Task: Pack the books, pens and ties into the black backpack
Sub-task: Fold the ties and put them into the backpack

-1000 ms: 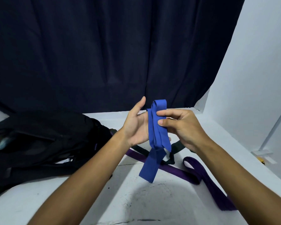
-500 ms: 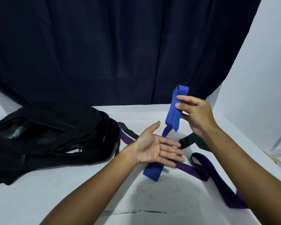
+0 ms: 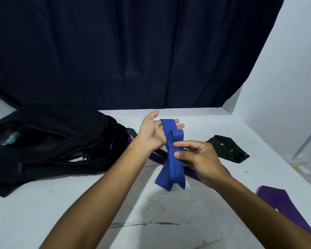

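White table (image 3: 61, 212), black backpack (image 3: 48, 146) — contents unclear, left hand (image 3: 151, 132) flat, right hand (image 3: 199, 157) pinching blue tie (image 3: 172, 159)

Above a white table (image 3: 43, 212), left hand (image 3: 152, 131) supports a folded blue tie (image 3: 172, 155); right hand (image 3: 199, 159) pinches it.

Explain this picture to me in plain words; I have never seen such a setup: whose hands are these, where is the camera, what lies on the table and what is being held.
There is no machine here. A person wears a camera on the head, so you look forward and down along their own arms.

The left hand lies open and flat behind a folded blue tie; the right hand pinches that tie between thumb and fingers.

On the white table a black backpack lies to the left. A purple tie runs across the table behind the hands, and a folded dark tie lies to the right. A dark curtain hangs behind.
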`<action>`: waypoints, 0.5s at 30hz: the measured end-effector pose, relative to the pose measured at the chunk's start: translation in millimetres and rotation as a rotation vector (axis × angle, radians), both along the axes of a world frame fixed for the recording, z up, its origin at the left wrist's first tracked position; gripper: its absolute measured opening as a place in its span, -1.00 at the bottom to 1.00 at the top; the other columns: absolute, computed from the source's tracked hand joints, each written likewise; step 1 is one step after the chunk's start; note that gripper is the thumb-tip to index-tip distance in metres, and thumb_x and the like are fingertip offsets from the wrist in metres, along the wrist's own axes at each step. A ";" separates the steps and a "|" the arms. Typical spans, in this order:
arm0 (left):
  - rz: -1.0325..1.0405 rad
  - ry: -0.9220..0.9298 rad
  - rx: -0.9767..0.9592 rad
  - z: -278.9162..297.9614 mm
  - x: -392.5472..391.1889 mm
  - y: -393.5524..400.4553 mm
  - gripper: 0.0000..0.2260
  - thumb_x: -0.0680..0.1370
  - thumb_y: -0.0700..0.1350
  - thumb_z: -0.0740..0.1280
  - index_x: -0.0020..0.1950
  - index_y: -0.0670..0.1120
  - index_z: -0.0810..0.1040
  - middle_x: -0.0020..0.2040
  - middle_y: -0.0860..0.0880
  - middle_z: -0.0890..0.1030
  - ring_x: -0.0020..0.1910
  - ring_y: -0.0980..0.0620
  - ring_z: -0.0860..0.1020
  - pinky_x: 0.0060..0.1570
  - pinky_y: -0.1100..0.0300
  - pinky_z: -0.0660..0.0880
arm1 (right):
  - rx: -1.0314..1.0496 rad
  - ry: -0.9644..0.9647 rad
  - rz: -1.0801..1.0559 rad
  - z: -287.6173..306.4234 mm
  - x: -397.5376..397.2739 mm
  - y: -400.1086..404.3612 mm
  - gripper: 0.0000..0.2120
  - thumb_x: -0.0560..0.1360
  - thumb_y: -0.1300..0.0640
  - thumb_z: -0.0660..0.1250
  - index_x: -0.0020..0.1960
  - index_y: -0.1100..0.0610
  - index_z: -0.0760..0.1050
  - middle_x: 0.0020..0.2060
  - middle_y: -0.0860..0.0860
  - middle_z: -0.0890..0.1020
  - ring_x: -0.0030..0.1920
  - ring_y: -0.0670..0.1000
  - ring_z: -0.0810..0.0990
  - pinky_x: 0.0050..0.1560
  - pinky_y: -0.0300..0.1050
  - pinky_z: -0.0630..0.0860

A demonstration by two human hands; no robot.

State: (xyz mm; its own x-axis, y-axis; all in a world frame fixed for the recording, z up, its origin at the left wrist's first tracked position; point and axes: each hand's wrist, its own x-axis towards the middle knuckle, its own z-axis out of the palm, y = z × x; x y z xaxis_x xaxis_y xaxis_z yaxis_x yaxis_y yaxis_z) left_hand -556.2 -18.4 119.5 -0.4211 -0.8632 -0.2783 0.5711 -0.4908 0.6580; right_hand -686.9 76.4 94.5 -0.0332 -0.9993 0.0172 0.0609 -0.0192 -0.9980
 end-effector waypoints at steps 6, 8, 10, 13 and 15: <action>-0.020 -0.132 -0.067 -20.2 5.0 7.6 -0.49 0.61 0.10 0.18 0.34 -0.30 0.43 0.23 -0.27 0.57 0.20 -0.28 0.55 0.29 -0.13 0.41 | -0.063 0.047 0.008 6.4 -9.2 2.2 -0.75 0.39 0.46 0.40 -0.07 0.15 0.65 -0.22 0.05 0.72 -0.20 -0.05 0.67 -0.16 -0.24 0.59; -0.013 -0.141 -0.083 -23.9 6.7 11.7 -0.53 0.59 0.11 0.20 0.31 -0.24 0.46 0.18 -0.24 0.55 0.13 -0.23 0.53 0.17 -0.05 0.46 | -0.109 0.076 -0.041 14.6 -15.7 -3.5 -0.74 0.38 0.43 0.42 -0.07 0.11 0.67 -0.16 0.05 0.72 -0.13 -0.03 0.67 -0.06 -0.19 0.59; -0.027 -0.140 -0.108 -27.1 6.4 14.9 -0.50 0.59 0.12 0.20 0.36 -0.23 0.46 0.17 -0.22 0.54 0.11 -0.21 0.52 0.09 -0.02 0.48 | -0.112 0.076 -0.063 20.1 -18.3 -9.5 -0.74 0.38 0.42 0.42 -0.08 0.09 0.67 -0.10 0.05 0.72 -0.06 0.02 0.68 0.01 -0.12 0.60; -0.076 -0.127 -0.152 -29.6 5.5 19.4 -0.49 0.57 0.15 0.21 0.33 -0.22 0.49 0.15 -0.23 0.56 0.02 -0.19 0.57 0.12 -0.07 0.49 | -0.092 0.068 -0.061 23.1 -13.3 -15.5 -0.75 0.39 0.42 0.42 -0.08 0.10 0.66 -0.09 0.04 0.72 -0.05 0.04 0.69 0.02 -0.09 0.62; -0.126 -0.090 -0.165 -31.2 4.9 22.0 -0.49 0.52 0.16 0.24 0.28 -0.20 0.52 0.10 -0.21 0.57 -0.03 -0.18 0.58 0.20 -0.16 0.44 | -0.089 0.080 -0.066 22.2 -8.2 -17.9 -0.75 0.39 0.43 0.42 -0.08 0.11 0.66 -0.10 0.04 0.72 -0.07 0.04 0.69 -0.02 -0.13 0.63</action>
State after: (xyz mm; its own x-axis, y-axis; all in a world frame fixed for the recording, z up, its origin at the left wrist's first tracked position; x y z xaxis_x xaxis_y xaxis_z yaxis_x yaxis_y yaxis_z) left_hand -551.3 3.6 88.3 -0.5082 -0.8423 -0.1793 0.4475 -0.4362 0.7807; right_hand -695.0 58.5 116.8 -0.0933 -0.9895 0.1106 -0.0232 -0.1089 -0.9938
